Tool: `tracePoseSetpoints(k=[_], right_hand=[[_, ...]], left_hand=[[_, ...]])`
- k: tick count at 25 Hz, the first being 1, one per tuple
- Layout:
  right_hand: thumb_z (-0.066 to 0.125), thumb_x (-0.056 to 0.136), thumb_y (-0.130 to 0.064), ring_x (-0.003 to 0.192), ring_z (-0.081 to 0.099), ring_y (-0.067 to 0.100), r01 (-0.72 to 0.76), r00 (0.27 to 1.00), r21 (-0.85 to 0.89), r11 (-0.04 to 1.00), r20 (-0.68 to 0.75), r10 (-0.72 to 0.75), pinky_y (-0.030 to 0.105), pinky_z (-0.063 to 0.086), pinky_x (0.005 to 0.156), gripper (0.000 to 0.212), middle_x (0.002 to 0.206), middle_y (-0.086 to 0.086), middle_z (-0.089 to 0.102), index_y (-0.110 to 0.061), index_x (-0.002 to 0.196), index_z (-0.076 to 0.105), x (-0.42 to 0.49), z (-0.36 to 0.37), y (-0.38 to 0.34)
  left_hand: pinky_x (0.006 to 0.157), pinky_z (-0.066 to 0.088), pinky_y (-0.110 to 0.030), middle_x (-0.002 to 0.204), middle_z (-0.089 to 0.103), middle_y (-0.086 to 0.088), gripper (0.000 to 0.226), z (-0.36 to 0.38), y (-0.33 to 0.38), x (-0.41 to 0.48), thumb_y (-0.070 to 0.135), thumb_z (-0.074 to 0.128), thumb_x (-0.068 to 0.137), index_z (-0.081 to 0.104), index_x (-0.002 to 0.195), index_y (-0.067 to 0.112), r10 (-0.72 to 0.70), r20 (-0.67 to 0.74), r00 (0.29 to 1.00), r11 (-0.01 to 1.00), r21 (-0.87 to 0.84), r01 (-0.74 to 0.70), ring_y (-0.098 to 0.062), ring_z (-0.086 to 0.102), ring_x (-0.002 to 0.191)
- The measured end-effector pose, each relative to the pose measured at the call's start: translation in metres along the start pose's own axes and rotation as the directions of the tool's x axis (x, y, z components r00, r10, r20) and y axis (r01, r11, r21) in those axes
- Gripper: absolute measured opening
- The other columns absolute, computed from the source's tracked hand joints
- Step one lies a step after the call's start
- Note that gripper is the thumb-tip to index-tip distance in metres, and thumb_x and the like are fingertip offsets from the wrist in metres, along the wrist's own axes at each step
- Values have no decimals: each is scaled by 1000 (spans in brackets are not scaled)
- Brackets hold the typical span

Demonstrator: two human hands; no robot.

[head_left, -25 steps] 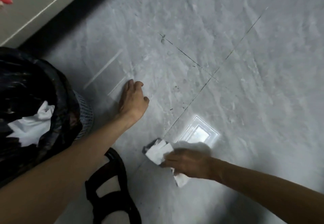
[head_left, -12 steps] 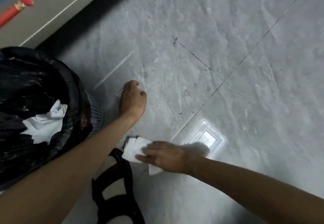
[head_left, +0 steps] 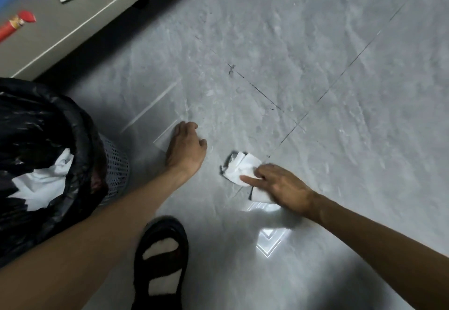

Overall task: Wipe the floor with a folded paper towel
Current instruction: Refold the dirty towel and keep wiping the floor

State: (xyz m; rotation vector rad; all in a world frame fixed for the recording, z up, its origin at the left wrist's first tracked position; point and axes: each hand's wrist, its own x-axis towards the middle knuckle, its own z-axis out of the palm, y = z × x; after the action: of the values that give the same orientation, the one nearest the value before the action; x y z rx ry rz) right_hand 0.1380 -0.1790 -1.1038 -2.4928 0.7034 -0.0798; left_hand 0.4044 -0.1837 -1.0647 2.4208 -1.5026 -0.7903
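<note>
head view | right hand (head_left: 279,185): fingers near straight, pressing folded paper towel (head_left: 240,167) flat on floor (head_left: 328,49) beside tile joint (head_left: 286,137), nothing gripped | left hand (head_left: 185,148): spread on floor, empty, apparently bracing | advice: even pressure, keep folds stacked, overlap strokes toward dark marks (head_left: 230,69)

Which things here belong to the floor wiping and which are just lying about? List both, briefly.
Part of the job:
- paper towel
- right hand, pressing the towel down
- floor
- left hand, resting on the floor

Just lying about:
- bin
- crumpled paper inside the bin
- red stick on the grey ledge
- black sandal
</note>
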Motion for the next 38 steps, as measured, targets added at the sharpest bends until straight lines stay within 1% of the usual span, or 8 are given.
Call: tracePoseSetpoints(k=[2, 6, 12, 20, 24, 28, 32, 38], right_hand=[[54, 96, -28, 91, 61, 28, -265, 956, 78, 961, -109, 272, 40, 50, 84, 22, 92, 3, 62, -26, 111, 70, -3, -25, 32], [28, 94, -48, 81, 58, 32, -782, 396, 340, 522, -377, 838, 50, 49, 74, 44, 95, 10, 60, -24, 112, 60, 58, -43, 65], [39, 97, -13, 101, 52, 27, -192, 981, -46, 980, -45, 190, 36, 38, 83, 43, 113, 10, 57, -23, 138, 43, 104, 10, 1], [46, 91, -13, 80, 54, 41, -821, 492, 35, 570, -463, 737, 40, 34, 66, 42, 105, 23, 54, -2, 131, 46, 139, -45, 70], [60, 85, -8, 82, 56, 33, -152, 976, -243, 958, -190, 106, 36, 44, 71, 54, 105, 17, 60, -6, 138, 48, 171, -3, 28], [46, 93, -14, 101, 55, 37, -303, 953, -345, 889, -121, 278, 42, 41, 86, 52, 123, 16, 53, -14, 145, 38, 176, -61, 105], [44, 94, -15, 98, 55, 43, -754, 616, -62, 654, -415, 670, 45, 42, 83, 44, 120, 23, 52, -2, 136, 42, 234, -81, 114], [60, 83, -3, 96, 56, 33, 154, 988, -282, 947, 65, -141, 38, 45, 83, 56, 109, 17, 60, -12, 137, 52, 213, -47, 71]], left_hand=[[102, 40, -40, 136, 42, -15, 46, 5, 9, 9, 18, 51, 92, 40, 135, 7, 8, 39, 999, 997, 74, -11, -29, 38, 130], [93, 45, -43, 135, 41, -18, 49, 8, 19, 22, 17, 50, 90, 34, 136, 10, -77, 121, 990, 985, 161, 58, -32, 37, 128], [94, 43, -41, 128, 57, -14, 43, -2, 24, 31, 12, 51, 87, 44, 129, 15, -136, -96, 986, 989, 47, 140, -32, 52, 119], [109, 33, -41, 136, 40, -23, 49, -1, 7, 43, 14, 53, 83, 42, 131, 9, -129, -30, 991, 987, 94, 132, -37, 34, 131], [105, 34, -42, 136, 40, -24, 52, -4, 3, 51, 14, 51, 81, 37, 132, 7, -130, 41, 991, 982, 145, 123, -38, 33, 131], [107, 34, -44, 144, 30, -32, 68, -8, 7, 58, 17, 48, 81, 22, 142, 6, -188, 178, 966, 971, 179, 156, -43, 24, 137], [115, 26, -46, 146, 19, -38, 77, -13, 19, 63, 20, 49, 78, 16, 147, 8, -231, 266, 936, 969, 152, 196, -48, 8, 141], [115, 26, -46, 144, 25, -39, 74, -15, 20, 63, 19, 48, 78, 20, 145, 6, -217, 270, 938, 973, 138, 185, -48, 13, 139]])
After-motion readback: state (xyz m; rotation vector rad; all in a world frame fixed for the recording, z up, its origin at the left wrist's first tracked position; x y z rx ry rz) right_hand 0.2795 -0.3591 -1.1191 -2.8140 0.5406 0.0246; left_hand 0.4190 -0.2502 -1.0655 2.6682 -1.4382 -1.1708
